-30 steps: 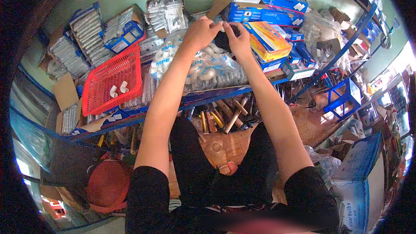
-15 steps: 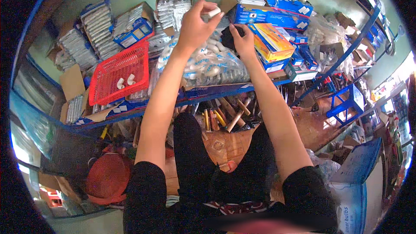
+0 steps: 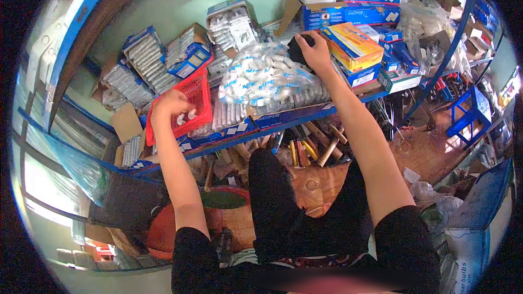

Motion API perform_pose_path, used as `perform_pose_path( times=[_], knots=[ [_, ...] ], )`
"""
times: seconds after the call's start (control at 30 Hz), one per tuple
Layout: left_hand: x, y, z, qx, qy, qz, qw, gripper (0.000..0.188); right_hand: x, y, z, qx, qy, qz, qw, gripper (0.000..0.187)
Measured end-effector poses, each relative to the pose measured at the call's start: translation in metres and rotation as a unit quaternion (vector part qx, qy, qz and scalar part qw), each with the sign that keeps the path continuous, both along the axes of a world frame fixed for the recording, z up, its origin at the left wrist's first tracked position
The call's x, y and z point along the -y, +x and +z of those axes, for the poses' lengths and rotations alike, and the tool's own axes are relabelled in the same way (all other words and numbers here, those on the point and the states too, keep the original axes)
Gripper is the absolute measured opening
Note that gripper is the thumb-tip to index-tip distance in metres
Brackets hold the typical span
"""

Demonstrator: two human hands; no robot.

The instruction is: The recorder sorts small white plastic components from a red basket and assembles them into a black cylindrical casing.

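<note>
Red basket (image 3: 188,100) now has left hand (image 3: 170,110) curled over it; right hand (image 3: 314,50) still grips dark object (image 3: 297,49).

Person seen from above. Both forearms are bare from elbow to wrist, and the left hand (image 3: 170,106) and right hand (image 3: 316,49) wear no gloves, rings or watch. Short black sleeves cover the upper arms (hems ending just above the elbows). Black trousers clothe the legs; patterned fabric shows at the waist.
</note>
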State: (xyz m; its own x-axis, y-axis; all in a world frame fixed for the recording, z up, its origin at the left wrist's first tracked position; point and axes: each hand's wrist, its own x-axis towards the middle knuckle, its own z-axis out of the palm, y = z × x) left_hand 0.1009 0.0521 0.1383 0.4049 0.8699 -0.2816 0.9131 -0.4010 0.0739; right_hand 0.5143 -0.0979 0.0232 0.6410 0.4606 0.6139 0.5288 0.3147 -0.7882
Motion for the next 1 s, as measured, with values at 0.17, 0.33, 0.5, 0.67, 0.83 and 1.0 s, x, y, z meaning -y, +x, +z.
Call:
perform_pose_path(
  times=[0.17,0.33,0.5,0.67,0.83,1.0],
  knots=[
    [0.028,0.0,-0.004,0.129,-0.076,-0.023,0.988,0.036,-0.001,-0.005,0.004,-0.041,-0.026,0.018,0.999,0.033],
    [0.14,0.102,0.039,0.269,0.234,-0.231,0.905,0.033,-0.001,-0.003,-0.003,-0.01,-0.009,-0.002,1.0,0.034],
    [0.124,0.198,0.006,0.199,0.231,-0.376,0.875,0.023,-0.004,-0.001,0.0,-0.032,-0.025,-0.003,0.999,0.034],
    [0.089,0.228,-0.039,0.154,0.281,-0.392,0.863,0.025,0.001,-0.01,0.001,-0.048,-0.001,0.008,0.999,0.033],
    [0.079,0.224,-0.028,0.181,0.219,-0.388,0.877,0.031,-0.001,-0.005,-0.002,-0.038,-0.015,0.001,0.999,0.034],
    [0.058,0.243,-0.014,0.365,0.114,-0.302,0.873,0.033,-0.005,0.005,-0.006,-0.025,-0.007,-0.012,1.0,0.036]
  ],
)
